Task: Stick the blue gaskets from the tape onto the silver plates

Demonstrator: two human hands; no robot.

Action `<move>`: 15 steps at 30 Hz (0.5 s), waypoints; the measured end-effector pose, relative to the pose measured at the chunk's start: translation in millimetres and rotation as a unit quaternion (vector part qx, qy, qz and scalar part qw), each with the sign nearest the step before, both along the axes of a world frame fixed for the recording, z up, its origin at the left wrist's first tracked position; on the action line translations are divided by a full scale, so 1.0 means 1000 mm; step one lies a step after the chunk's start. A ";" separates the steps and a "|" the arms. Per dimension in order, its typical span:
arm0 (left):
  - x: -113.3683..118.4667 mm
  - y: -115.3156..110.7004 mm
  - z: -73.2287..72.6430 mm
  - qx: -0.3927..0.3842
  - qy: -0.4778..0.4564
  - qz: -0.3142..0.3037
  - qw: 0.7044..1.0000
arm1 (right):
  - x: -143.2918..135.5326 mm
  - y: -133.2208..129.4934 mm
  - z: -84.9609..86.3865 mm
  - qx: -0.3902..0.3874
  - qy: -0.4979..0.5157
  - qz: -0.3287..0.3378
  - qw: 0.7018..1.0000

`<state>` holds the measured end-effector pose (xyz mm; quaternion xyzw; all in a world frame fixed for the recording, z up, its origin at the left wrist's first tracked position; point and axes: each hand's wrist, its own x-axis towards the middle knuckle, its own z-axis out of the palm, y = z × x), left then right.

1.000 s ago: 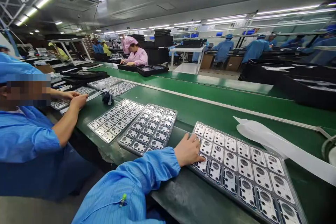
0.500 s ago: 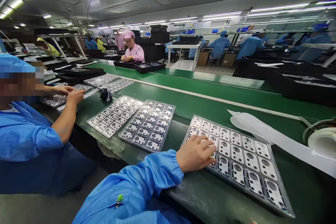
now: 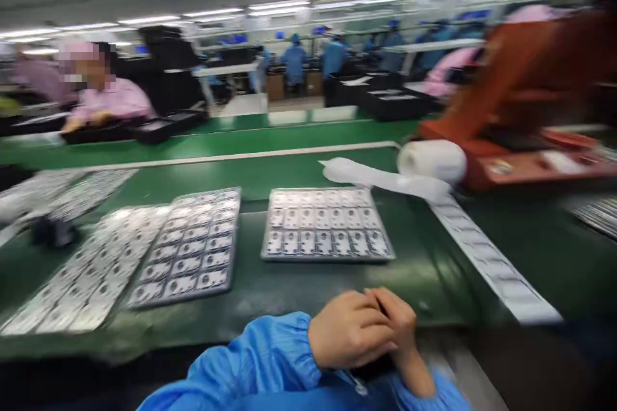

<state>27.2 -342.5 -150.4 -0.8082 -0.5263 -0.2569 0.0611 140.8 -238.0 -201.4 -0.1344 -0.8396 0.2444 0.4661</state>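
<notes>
My left hand (image 3: 354, 331) and my right hand (image 3: 396, 321) are brought together over the front edge of the bench, close to my body. Both have curled fingers, and the left overlaps the right. Something dark shows below the fingers, with a small pale bit hanging under it; I cannot make out what it is. Beyond my hands lies a clear tray of flat silvery plates with round holes (image 3: 328, 225), touched by neither hand. To its left is a second tray of such plates (image 3: 193, 247), with a third tray (image 3: 99, 270) beside that one.
A white roll (image 3: 431, 162) stands by an orange-red stand (image 3: 486, 96) on the right. From it a label strip (image 3: 491, 263) runs toward the front edge. A person in pink (image 3: 110, 99) works across the green bench (image 3: 250, 173). A blurred dark object (image 3: 51, 231) is at left.
My view has swung right. My left hand has left the plate tray and joined my right hand at the front edge. The roll's stand has come into view; the neighbour in blue has gone out.
</notes>
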 end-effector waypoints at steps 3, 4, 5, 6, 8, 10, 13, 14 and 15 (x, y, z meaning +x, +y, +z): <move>0.001 0.005 0.007 0.039 -0.090 -0.046 0.994 | 0.010 -0.005 -0.011 -0.037 -0.019 -0.097 0.994; 0.001 0.007 0.009 0.046 -0.118 -0.065 0.990 | 0.018 -0.008 -0.016 -0.052 -0.028 -0.126 0.990; 0.002 0.009 0.011 0.046 -0.140 -0.080 0.986 | 0.027 -0.012 -0.023 -0.071 -0.036 -0.153 0.985; 0.003 0.010 0.012 0.040 -0.156 -0.091 0.983 | 0.037 -0.015 -0.030 -0.092 -0.043 -0.179 0.979; 0.006 0.012 0.012 0.016 -0.172 -0.105 0.979 | 0.061 -0.020 -0.046 -0.142 -0.058 -0.234 0.960; 0.010 0.013 0.009 -0.013 -0.184 -0.129 0.974 | 0.089 -0.018 -0.064 -0.207 -0.072 -0.294 0.930; 0.019 0.014 0.004 -0.072 -0.203 -0.183 0.959 | 0.136 0.002 -0.091 -0.321 -0.090 -0.382 0.862; 0.021 0.015 0.001 -0.093 -0.206 -0.200 0.953 | 0.151 0.012 -0.098 -0.360 -0.094 -0.404 0.836; 0.024 0.015 -0.001 -0.115 -0.206 -0.214 0.948 | 0.165 0.023 -0.104 -0.394 -0.095 -0.424 0.810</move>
